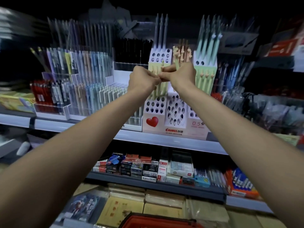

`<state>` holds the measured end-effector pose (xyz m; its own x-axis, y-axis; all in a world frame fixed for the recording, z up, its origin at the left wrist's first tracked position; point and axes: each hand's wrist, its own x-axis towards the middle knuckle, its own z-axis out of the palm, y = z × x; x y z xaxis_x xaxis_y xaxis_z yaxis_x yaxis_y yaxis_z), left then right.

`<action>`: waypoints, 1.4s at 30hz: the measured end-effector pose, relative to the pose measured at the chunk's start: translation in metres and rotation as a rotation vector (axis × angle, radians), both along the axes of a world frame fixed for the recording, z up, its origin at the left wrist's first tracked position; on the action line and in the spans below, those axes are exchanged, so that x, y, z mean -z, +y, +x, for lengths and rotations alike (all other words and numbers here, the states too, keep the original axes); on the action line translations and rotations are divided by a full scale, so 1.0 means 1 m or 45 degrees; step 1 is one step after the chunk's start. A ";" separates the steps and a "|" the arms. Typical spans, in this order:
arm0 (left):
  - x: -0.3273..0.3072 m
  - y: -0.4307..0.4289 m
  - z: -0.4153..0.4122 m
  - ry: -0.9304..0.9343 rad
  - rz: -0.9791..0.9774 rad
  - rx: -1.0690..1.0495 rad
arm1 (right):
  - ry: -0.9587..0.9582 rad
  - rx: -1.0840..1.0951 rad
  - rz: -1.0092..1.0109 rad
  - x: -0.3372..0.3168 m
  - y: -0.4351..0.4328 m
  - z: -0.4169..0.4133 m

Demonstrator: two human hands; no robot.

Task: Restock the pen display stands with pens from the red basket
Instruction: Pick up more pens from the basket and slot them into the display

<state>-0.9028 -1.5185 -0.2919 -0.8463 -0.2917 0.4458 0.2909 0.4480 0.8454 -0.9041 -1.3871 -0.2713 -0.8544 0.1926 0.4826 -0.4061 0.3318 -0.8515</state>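
Note:
A white tiered pen display stand (175,116) with round holes and a red heart stands on the middle shelf. Pale yellow, green and peach pens fill some of its upper holes. My left hand (143,78) and my right hand (181,74) meet in front of the stand's upper tier, fingers pinched together. The right hand grips a pale green pen (176,64) that points upward. A pale yellow pen (157,87) shows between the two hands; which hand grips it is unclear. The rim of the red basket (158,221) shows at the bottom edge, its contents hidden.
Clear acrylic racks (74,89) full of pens stand left of the stand, black pens (131,50) behind. More pens and packets fill the right side. Below, a shelf holds small boxes (144,167), and notebooks (131,204) lie lower down.

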 end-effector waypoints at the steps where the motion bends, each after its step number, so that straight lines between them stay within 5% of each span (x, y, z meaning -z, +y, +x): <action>1: 0.002 0.000 -0.003 -0.016 0.004 -0.005 | -0.007 0.001 -0.007 0.002 -0.001 -0.005; 33: 0.036 0.024 -0.017 -0.168 0.060 -0.255 | -0.078 0.272 0.115 0.039 -0.015 -0.032; 42: 0.033 0.006 -0.001 -0.184 -0.063 -0.157 | -0.204 0.051 0.105 0.037 0.003 0.002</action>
